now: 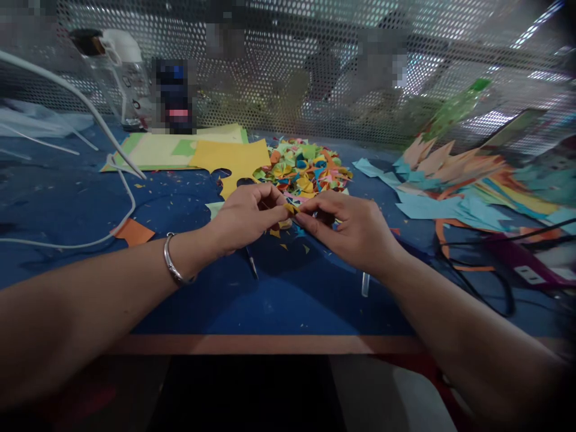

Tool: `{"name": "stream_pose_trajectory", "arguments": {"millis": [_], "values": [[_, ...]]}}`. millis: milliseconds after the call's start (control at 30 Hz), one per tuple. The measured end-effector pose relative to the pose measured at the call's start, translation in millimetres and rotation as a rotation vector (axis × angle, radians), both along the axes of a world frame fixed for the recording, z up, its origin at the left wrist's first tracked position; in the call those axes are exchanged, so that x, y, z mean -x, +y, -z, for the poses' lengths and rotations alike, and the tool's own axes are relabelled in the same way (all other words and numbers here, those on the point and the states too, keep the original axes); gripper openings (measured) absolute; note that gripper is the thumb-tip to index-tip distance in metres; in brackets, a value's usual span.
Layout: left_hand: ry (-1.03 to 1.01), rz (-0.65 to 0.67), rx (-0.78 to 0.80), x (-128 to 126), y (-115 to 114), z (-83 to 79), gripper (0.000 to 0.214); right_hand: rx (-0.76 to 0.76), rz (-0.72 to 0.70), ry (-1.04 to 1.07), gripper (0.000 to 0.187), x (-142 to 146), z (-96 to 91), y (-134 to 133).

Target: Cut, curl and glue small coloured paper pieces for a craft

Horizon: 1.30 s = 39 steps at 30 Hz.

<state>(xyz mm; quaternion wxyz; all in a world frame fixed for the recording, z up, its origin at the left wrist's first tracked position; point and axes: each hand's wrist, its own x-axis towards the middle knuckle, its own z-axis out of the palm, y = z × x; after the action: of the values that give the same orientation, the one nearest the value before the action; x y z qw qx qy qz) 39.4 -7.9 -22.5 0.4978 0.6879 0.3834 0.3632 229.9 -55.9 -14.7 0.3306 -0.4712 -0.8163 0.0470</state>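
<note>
Between my fingertips is a small yellow paper piece point(291, 209), which looks folded or curled. My left hand point(245, 213) pinches it from one side, and my right hand point(344, 223) pinches it from the other. Just behind my hands lies a heap of small coloured paper pieces point(306, 168). A yellow paper sheet point(231, 157) with rounded cut-outs lies behind my left hand. Below that hand, a pen-like tool point(252, 264) with a pointed metal tip rests on the table, its other end hidden.
The blue table point(279, 306) is strewn with scraps. Green and yellow sheets point(153, 150), an orange scrap point(134, 231), white cables point(128, 180) and bottles point(135, 78) lie or stand left. Blue paper strips point(450, 207), a purple power strip point(517, 258) and a green bottle point(454, 111) are right.
</note>
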Motion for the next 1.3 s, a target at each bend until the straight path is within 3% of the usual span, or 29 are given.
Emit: {"name": "stream_pose_trajectory", "arguments": {"millis": [167, 467, 1067, 1300], "values": [[-0.05, 0.029, -0.021, -0.5, -2.0, -1.3, 0.007, -0.047, -0.036, -0.006, 0.013, 0.7, -0.9, 0.1], [-0.189, 0.044, 0.167, 0.2, -6.9, -7.1, 0.009, -0.122, -0.069, -0.039, 0.009, 1.1, -0.6, -0.5], [-0.183, 0.041, 0.105, 5.0, -3.9, -2.2, 0.031, -0.11, -0.083, -0.022, 0.014, -0.8, 1.3, 0.2], [-0.196, 0.072, 0.108, 6.7, -3.7, -5.8, 0.025, -0.08, -0.074, -0.008, 0.014, -1.8, -0.1, 0.2]]}}
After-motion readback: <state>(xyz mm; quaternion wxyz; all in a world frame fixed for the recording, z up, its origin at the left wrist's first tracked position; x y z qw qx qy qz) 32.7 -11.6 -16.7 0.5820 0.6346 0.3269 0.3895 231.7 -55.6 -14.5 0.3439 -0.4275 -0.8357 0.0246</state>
